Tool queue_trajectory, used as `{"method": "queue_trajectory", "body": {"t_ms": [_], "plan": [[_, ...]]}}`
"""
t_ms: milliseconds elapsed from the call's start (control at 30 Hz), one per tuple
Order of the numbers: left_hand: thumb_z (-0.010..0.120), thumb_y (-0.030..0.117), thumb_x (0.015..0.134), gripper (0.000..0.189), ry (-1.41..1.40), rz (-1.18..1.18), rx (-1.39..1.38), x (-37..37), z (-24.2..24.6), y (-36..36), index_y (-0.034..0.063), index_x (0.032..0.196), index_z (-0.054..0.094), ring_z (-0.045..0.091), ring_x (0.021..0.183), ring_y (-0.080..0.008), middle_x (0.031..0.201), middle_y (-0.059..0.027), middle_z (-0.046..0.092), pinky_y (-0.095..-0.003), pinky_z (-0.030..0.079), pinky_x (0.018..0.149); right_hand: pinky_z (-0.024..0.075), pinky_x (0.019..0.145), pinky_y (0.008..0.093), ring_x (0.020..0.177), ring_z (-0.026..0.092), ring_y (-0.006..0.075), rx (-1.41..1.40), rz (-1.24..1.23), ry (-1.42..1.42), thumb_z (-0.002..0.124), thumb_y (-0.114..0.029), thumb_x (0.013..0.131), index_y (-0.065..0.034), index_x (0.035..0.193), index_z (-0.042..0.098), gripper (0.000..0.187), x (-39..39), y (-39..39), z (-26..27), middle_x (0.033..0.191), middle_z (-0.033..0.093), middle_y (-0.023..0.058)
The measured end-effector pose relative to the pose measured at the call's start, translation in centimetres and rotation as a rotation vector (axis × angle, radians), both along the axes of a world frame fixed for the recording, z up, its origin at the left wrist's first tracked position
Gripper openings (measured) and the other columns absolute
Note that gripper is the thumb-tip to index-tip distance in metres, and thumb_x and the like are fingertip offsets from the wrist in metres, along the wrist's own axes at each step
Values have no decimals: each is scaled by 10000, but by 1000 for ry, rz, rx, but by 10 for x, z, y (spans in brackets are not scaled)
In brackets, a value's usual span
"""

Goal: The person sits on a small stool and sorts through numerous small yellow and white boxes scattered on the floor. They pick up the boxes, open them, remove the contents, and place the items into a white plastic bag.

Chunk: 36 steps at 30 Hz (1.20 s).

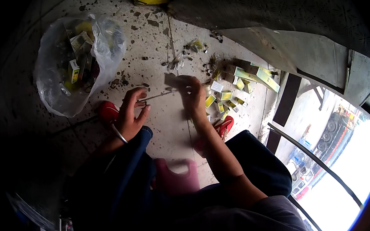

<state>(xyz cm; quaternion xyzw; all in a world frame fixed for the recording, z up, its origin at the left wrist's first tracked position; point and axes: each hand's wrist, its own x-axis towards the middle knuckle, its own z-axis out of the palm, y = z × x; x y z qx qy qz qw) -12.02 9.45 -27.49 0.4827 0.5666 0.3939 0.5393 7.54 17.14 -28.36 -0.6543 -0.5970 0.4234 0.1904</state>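
Note:
My left hand (133, 111), with a light metal bangle at its wrist, hovers above the tiled floor with fingers apart and holds nothing visible. Blurred by motion, my right hand (193, 92) holds a small dark flat piece (173, 81) whose kind I cannot tell. Right of that hand, several small yellow-green cardboard boxes (226, 95) lie on the floor, with longer boxes (266, 78) behind them. At the upper left stands a translucent plastic bag (49, 89) holding small boxes and packaging, among them a white and yellow box (74, 71).
Crumpled clear wrappers (178, 62) and dark bits lie on the stained tiles beyond my hands. Red shoes (108, 111) are on both sides, and a pink plastic stool (176, 177) is beneath me. A patterned cover (271, 9) hangs at upper right; a bright opening shows vehicles outside.

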Motion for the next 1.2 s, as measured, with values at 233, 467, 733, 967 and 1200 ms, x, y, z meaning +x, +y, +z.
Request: {"method": "queue_trajectory", "body": {"t_ms": [233,467,733,967,1200], "plan": [[610,122,881,297,-459,252,-404,-3,-30,10,23,1143,511,593,842,-107,908,-44,616,-267,527,742,486,538,240,666,592,114,-496,81,429,641,-57,822,7,1143,542,342,-12,-10,22,802,647,84],[589,150,887,235,-456,401,-361,-28,-40,6,9,1068,540,554,902,-95,967,-58,588,-260,469,779,500,584,318,680,652,199,2,7,-133,697,-167,772,-64,1081,587,343,77,40,-49,803,670,90],[581,168,878,257,-875,457,-534,-24,-39,-5,32,1086,517,570,955,-182,1029,-78,576,-316,469,839,472,700,444,843,586,354,267,-46,-669,662,-292,780,-88,912,579,257,120,63,-92,935,601,170],[479,167,933,254,-1006,382,-630,-22,-38,-9,54,1160,477,554,1053,-226,1106,-101,558,-402,464,904,435,533,216,649,580,107,-158,-415,511,642,-18,825,-41,886,536,125,40,42,2,771,609,26],[431,333,965,390,-1184,227,-673,-16,-23,-3,65,1249,432,540,1094,-257,1181,-114,516,-438,494,874,510,668,282,714,663,182,-173,-23,112,677,-204,829,12,853,627,223,-29,15,39,846,665,132]]}}
